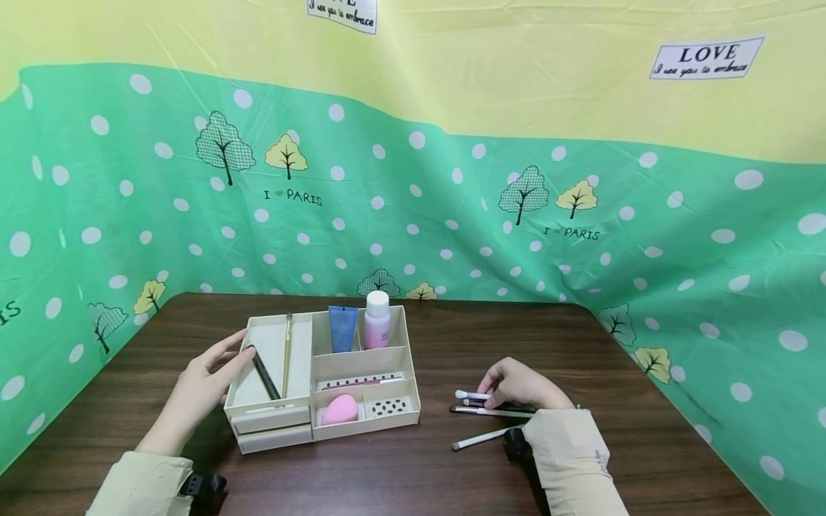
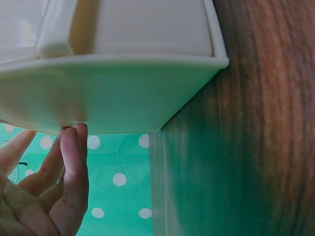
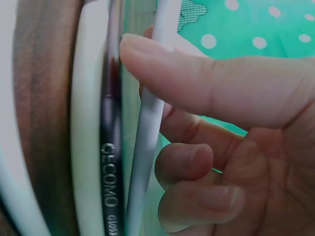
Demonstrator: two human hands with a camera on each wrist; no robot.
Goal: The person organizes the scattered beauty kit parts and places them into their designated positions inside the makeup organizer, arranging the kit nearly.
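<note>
My left hand (image 1: pixel 203 383) rests at the left side of a cream makeup organizer (image 1: pixel 271 410), thumb at the top edge. Its fingertips touch the side wall in the left wrist view. On the organizer's flat top lie a black pen-like stick (image 1: pixel 264 374) and a gold-handled makeup brush (image 1: pixel 287 358). To the right, my right hand (image 1: pixel 519 387) pinches a pale-handled makeup brush (image 3: pixel 147 123) between thumb and fingers. Beside it lie a dark brush (image 3: pixel 112 162) lettered GECOMO and a white-handled brush (image 3: pixel 91 123). Another brush (image 1: pixel 480 439) lies apart, nearer the front.
The organizer's compartments hold a blue tube (image 1: pixel 343 330), a pink bottle (image 1: pixel 377 322) with white cap, a pink sponge (image 1: pixel 340 409), a dotted strip (image 1: pixel 361 381) and a spotted item (image 1: pixel 389 407). Behind the brown table (image 1: pixel 387 476) hangs a green and yellow curtain (image 1: pixel 413 186).
</note>
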